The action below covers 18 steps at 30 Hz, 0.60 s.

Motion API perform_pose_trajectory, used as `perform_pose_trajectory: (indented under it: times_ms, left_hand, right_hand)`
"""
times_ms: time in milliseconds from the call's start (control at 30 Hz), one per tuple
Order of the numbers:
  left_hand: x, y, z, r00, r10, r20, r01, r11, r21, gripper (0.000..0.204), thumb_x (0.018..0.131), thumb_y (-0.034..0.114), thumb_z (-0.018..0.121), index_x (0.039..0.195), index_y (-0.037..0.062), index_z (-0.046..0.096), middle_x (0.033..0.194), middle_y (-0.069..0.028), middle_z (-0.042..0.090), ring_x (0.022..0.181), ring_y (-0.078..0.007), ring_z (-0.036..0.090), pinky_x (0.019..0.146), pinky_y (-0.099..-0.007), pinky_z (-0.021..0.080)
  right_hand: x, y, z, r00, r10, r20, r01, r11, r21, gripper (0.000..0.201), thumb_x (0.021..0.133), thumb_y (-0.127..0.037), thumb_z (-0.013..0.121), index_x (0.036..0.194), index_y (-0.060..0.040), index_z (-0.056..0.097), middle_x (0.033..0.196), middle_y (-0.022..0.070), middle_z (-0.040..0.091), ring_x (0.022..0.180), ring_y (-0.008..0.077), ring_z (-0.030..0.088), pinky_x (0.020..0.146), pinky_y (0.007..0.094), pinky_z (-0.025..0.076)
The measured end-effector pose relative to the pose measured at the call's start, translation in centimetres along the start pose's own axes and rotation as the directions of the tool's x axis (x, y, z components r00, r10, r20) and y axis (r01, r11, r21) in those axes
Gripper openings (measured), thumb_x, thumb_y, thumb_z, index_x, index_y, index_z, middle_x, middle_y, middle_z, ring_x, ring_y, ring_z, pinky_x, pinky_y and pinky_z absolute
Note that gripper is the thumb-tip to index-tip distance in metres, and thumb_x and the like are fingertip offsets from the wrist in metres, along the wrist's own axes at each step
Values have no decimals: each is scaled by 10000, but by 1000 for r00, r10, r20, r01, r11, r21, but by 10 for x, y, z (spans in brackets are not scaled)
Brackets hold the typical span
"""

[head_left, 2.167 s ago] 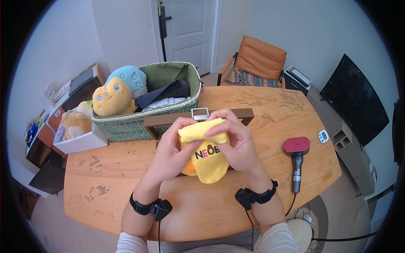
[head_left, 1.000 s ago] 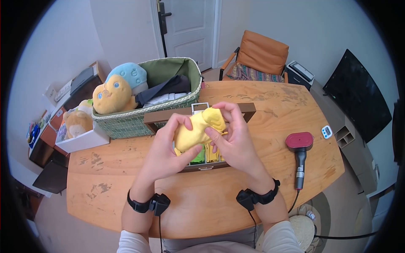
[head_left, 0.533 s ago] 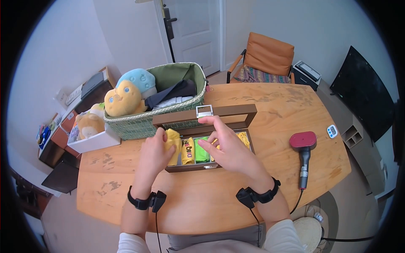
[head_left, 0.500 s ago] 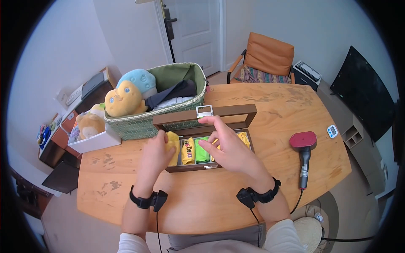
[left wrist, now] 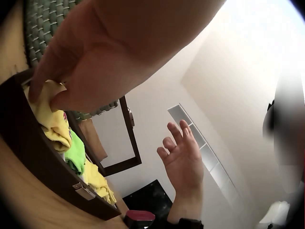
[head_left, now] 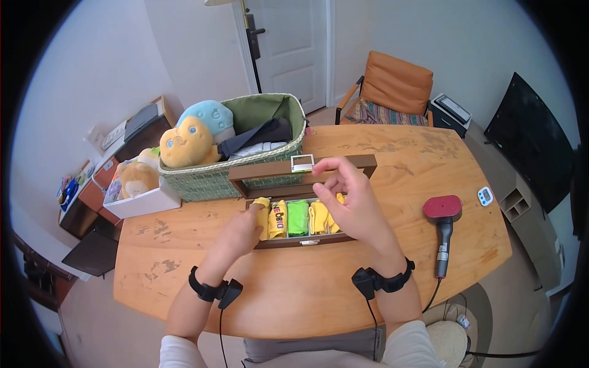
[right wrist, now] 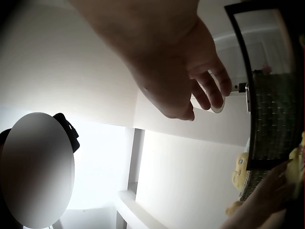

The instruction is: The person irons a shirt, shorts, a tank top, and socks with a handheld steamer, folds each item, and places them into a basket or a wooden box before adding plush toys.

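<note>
A brown compartment box [head_left: 288, 243] stands on the table with its framed lid [head_left: 350, 162] raised. My left hand [head_left: 236, 232] pinches a folded pair of yellow socks [head_left: 263, 219] in the leftmost compartment; in the left wrist view, thumb and fingers sit around the yellow cloth [left wrist: 45, 107]. Beside it lie yellow socks with NEOBIO lettering [head_left: 278, 219], a bright green pair [head_left: 298, 218] and more yellow socks [head_left: 318, 218] to the right. My right hand [head_left: 359, 208] hovers over the box's right end, fingers loosely bent and holding nothing, near the metal clasp [head_left: 302, 163] in the head view.
Behind the box stands a green woven basket [head_left: 202, 185] with plush toys [head_left: 184, 145] and dark cloth. A white box [head_left: 144, 203] with another plush is left of it. A red-headed handheld steamer [head_left: 442, 211] and a small timer [head_left: 485, 196] lie at the right.
The yellow socks, earlier folded between both hands above the box, are now down in the leftmost compartment with the left hand on them. The right hand has let go and moved right.
</note>
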<state>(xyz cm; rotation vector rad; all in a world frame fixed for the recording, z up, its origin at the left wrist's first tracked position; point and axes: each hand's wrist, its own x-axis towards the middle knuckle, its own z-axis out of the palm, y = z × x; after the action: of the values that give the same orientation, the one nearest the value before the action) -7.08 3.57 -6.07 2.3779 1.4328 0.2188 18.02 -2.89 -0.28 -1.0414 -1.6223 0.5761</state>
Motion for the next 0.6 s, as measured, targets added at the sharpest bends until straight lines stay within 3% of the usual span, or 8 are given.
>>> perform_pose_trajectory:
  times_ms: [33, 100, 167, 233, 333, 400, 500, 600]
  left_hand:
    - [1, -3, 0, 1000, 1, -3, -1, 1000, -1, 428, 893, 66, 634, 1311, 33, 553, 1079, -274, 672, 949, -419, 679, 841, -474, 550]
    - [7, -16, 6, 921, 269, -281, -246, 963, 112, 324, 881, 50, 631, 1202, 22, 653, 1020, -249, 692, 908, -397, 689, 814, -471, 559]
    - [19, -27, 18, 957, 207, -203, -168, 966, 196, 254, 879, 64, 629, 1123, 28, 689, 970, -231, 702, 885, -391, 692, 794, -477, 560]
    - [26, -29, 25, 981, 138, -133, -96, 953, 286, 198, 877, 78, 628, 1045, 35, 725, 919, -213, 712, 862, -384, 695, 774, -484, 561]
    - [30, -26, 32, 980, 166, -108, -107, 903, 416, 140, 842, 76, 654, 956, 29, 720, 849, -193, 709, 807, -367, 709, 733, -469, 578]
    - [29, -31, 35, 973, 195, -125, -120, 886, 448, 151, 896, 113, 596, 962, 94, 731, 772, -181, 701, 775, -367, 696, 710, -498, 554]
    - [18, -19, 16, 974, 160, -162, -100, 940, 326, 156, 894, 137, 620, 987, 96, 739, 845, -168, 709, 817, -360, 695, 724, -479, 555]
    - [-1, -20, 7, 955, 203, -215, -166, 970, 180, 162, 858, 143, 677, 994, 75, 734, 962, -130, 706, 894, -329, 701, 739, -457, 563]
  right_hand:
    - [0, 1, -2, 997, -40, -59, 36, 997, -65, 229, 936, -47, 644, 1153, -11, 584, 1068, 79, 636, 730, 112, 596, 611, 264, 499]
    - [3, 2, -6, 991, -95, -92, 82, 988, -134, 207, 928, -33, 640, 1129, -3, 597, 1062, 85, 633, 780, 155, 615, 649, 289, 513]
    - [6, 7, -10, 981, -152, -122, 126, 971, -202, 186, 921, -20, 636, 1104, 5, 610, 1056, 90, 631, 831, 198, 633, 686, 315, 527]
    - [8, 19, -13, 954, -283, -94, 219, 879, -424, 206, 915, -18, 630, 1118, 12, 621, 1107, 122, 636, 995, 298, 629, 826, 385, 529]
    - [9, 33, -4, 957, -278, -80, 201, 840, -504, 250, 928, -69, 632, 1167, 5, 629, 1165, 152, 638, 1099, 353, 596, 948, 436, 482]
    - [5, 47, 8, 966, -244, -89, 158, 824, -544, 273, 940, -105, 628, 1191, 0, 627, 1195, 155, 633, 1133, 346, 586, 981, 441, 459]
    - [17, 51, 17, 962, -265, -65, 152, 721, -676, 356, 957, -198, 631, 1260, -11, 610, 1191, 145, 625, 1168, 327, 560, 1019, 467, 411]
    - [37, 44, 21, 993, -120, -12, 67, 631, -773, 350, 974, -236, 626, 1227, 5, 628, 1091, 136, 620, 1089, 323, 573, 957, 479, 439]
